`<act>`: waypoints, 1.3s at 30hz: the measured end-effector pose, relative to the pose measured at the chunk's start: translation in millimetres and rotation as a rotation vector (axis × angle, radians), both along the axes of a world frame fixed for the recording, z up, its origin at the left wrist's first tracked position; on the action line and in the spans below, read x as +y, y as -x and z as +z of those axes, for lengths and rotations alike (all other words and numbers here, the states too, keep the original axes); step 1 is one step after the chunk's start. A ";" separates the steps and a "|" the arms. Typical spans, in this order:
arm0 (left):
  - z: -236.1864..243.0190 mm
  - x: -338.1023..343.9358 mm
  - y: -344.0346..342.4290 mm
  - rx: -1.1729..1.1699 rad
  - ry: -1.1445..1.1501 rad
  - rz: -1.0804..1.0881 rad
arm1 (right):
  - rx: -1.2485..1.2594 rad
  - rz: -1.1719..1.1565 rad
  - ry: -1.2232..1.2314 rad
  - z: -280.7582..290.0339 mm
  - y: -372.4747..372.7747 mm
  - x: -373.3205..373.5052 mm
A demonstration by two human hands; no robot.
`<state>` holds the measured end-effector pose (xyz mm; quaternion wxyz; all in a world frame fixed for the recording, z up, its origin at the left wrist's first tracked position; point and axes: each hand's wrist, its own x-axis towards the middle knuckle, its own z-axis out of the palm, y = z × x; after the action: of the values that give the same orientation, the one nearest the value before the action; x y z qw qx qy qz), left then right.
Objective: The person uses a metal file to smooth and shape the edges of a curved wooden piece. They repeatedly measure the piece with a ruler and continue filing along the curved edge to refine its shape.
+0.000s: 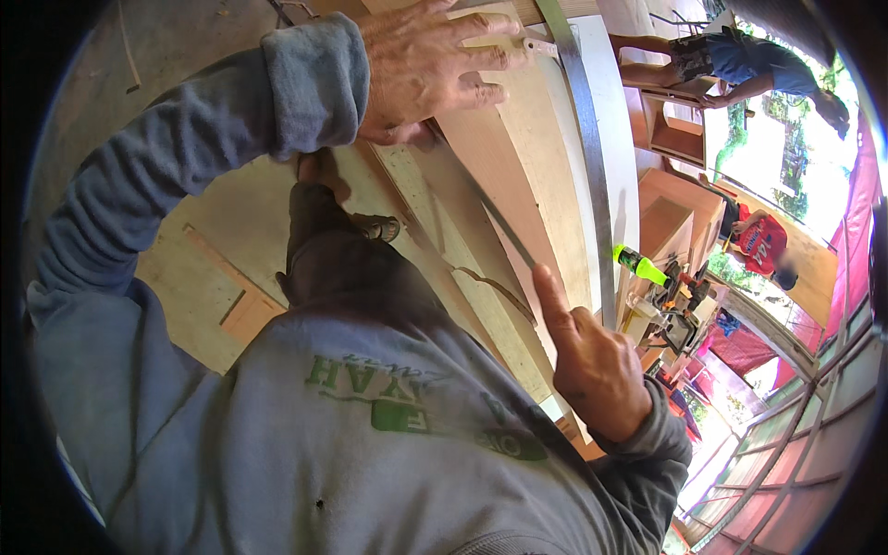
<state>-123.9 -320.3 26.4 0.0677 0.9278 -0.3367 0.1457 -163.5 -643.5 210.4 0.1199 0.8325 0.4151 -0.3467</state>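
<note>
My left hand point(421, 74) lies across the pale boards at the top, fingers spread, with its thumb near a dark edge. Just past its fingertips is a small pinkish-white piece point(539, 46) that I cannot make out. My right hand point(597, 365) is on the near side of the boards, index finger stretched out and the others curled partly out of sight. That fingertip meets the end of a thin dark strip point(504, 227) running from below my left hand. Several long wooden boards point(523, 153) lie side by side under both hands. A dark metal strip point(587, 139) crosses them lengthwise.
A bright yellow-green bottle point(640, 265) stands beyond the boards, beside power tools point(684, 301). Wooden cabinet boxes point(666, 208) are further off. One person in blue point(754, 65) handles a wooden frame; another wears red point(760, 242). Wood offcuts point(248, 313) lie on the floor.
</note>
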 end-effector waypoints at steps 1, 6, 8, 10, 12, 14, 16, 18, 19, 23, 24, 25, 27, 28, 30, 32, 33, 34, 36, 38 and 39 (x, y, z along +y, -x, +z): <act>-2.7 -1.5 0.9 -0.009 0.026 -0.015 | 0.016 -0.018 -0.001 3.6 -1.0 0.2; -17.3 -10.9 9.5 -0.045 0.079 0.031 | 0.021 -0.025 -0.011 -10.4 -0.9 -6.1; -20.6 -15.5 6.5 -0.024 0.112 0.045 | 0.008 -0.012 -0.036 -17.5 0.9 -12.0; -21.1 -17.2 4.0 0.006 0.069 0.059 | -0.041 0.030 -0.088 -25.3 2.7 -19.7; -20.0 -16.4 3.1 -0.046 0.020 0.063 | -0.047 0.019 -0.121 -40.4 6.9 -27.5; -18.2 -17.3 0.2 -0.035 -0.003 0.079 | -0.069 0.036 -0.156 -55.7 7.5 -37.5; -15.7 -17.8 -1.1 -0.042 0.013 0.067 | -0.069 0.009 -0.206 -68.6 11.5 -44.8; -12.5 -16.6 -0.9 0.030 -0.026 0.061 | -0.073 0.005 -0.239 -76.5 11.9 -47.8; -10.6 -15.7 -0.3 0.025 -0.031 0.058 | -0.073 -0.001 -0.255 -77.7 12.0 -47.1; -6.4 -20.0 4.4 0.084 -0.099 0.097 | -0.007 -0.090 -0.287 -59.9 9.0 -39.7; -6.0 -22.4 6.6 0.058 -0.094 0.114 | -0.003 -0.086 -0.274 -51.9 7.9 -38.4; -6.1 -24.4 6.0 0.010 -0.054 0.074 | 0.009 -0.092 -0.245 -40.2 7.6 -39.2; -7.7 -31.6 4.0 -0.094 0.071 -0.033 | 0.021 -0.090 -0.169 -21.7 8.4 -41.7; -8.9 -35.9 5.1 -0.066 0.059 -0.046 | 0.017 -0.078 -0.130 -15.4 8.9 -42.6; -10.6 -42.3 6.4 0.106 -0.007 -0.047 | 0.009 -0.078 -0.025 -10.7 10.7 -43.5; -11.7 -48.8 9.6 0.050 -0.011 0.004 | 0.003 -0.056 0.001 -11.8 13.7 -44.1; -11.7 -50.0 10.6 0.042 0.002 0.016 | 0.002 -0.056 0.022 -13.6 14.9 -44.8; -11.7 -50.1 11.4 0.039 -0.012 0.023 | -0.008 -0.047 0.033 -15.5 16.5 -46.0; -11.0 -49.0 12.6 -0.008 0.023 0.013 | -0.019 -0.028 0.048 -19.3 18.7 -51.1; -9.9 -48.0 12.8 0.006 0.007 0.006 | 0.014 -0.041 -0.015 -26.2 19.7 -58.4; -9.5 -48.2 12.5 0.009 0.004 0.006 | 0.021 -0.046 -0.038 -31.1 20.2 -62.7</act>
<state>-136.4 -368.5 16.9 0.0704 0.9294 -0.3332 0.1425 -183.7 -706.2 179.3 0.0916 0.8402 0.4038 -0.3502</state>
